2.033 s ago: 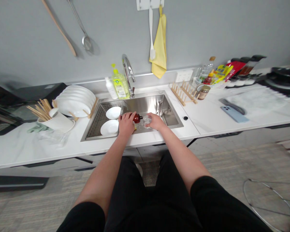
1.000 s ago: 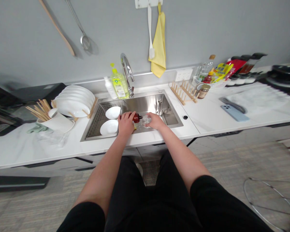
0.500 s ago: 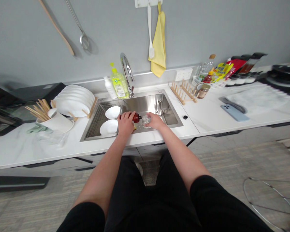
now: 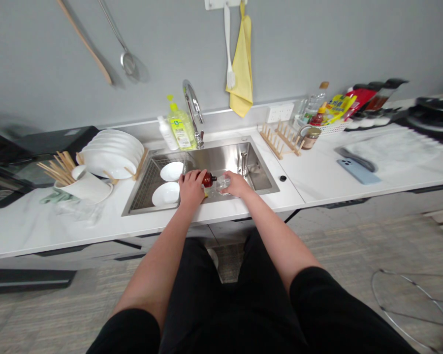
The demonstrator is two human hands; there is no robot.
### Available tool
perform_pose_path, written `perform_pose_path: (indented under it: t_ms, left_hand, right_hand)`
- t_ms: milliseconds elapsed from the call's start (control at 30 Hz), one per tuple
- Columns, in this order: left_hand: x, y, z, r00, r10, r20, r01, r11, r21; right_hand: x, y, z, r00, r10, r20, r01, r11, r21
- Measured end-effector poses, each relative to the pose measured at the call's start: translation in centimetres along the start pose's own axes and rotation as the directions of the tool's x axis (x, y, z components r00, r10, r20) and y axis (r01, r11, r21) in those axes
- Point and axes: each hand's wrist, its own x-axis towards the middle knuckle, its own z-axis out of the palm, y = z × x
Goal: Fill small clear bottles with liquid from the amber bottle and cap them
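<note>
Over the sink (image 4: pixel 269 167) my left hand (image 4: pixel 192 188) is wrapped round a dark amber bottle (image 4: pixel 208 179), tipped on its side with its black neck pointing right. My right hand (image 4: pixel 237 185) is closed round a clear glass (image 4: pixel 223 184), whose mouth faces the bottle's neck. A bit of something yellow shows below my left fingers; its kind is hidden. Left of my left hand, two white bowls (image 4: pixel 166 194) sit in a wire basket (image 4: pixel 142 184) inside the sink. The chrome faucet (image 4: pixel 192 113) stands behind my hands.
Soap bottles (image 4: pixel 182 129) stand behind the sink. On the left are a rack of white plates (image 4: pixel 112 152) and a utensil holder (image 4: pixel 83 184). To the right lie a wooden rack (image 4: pixel 280 140), a jar (image 4: pixel 311 138), a black cap (image 4: pixel 282 178) and a phone (image 4: pixel 358 171).
Almost nothing differs. The view has shifted very slightly, while both hands keep the bottle and the glass in the same place over the sink.
</note>
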Motion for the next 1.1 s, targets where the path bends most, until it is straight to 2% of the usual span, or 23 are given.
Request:
perform_pose_path:
  t_ms: [567, 867, 1100]
  left_hand:
    - [-0.02, 0.06, -0.14, 1.000, -0.002, 0.008, 0.002, 1.000, -0.001]
    - [-0.06, -0.11, 0.17, 0.999, 0.023, -0.040, -0.023, 1.000, -0.002]
    - [-0.02, -0.17, 0.19, 1.000, 0.004, -0.013, -0.004, 1.000, 0.010]
  right_hand:
    - [0.09, 0.31, 0.14, 1.000, -0.008, 0.003, 0.008, 1.000, -0.007]
    - [0.16, 0.44, 0.20, 1.000, -0.004, 0.010, 0.004, 1.000, -0.012]
    - [0.15, 0.45, 0.24, 1.000, -0.004, 0.008, 0.004, 1.000, -0.011]
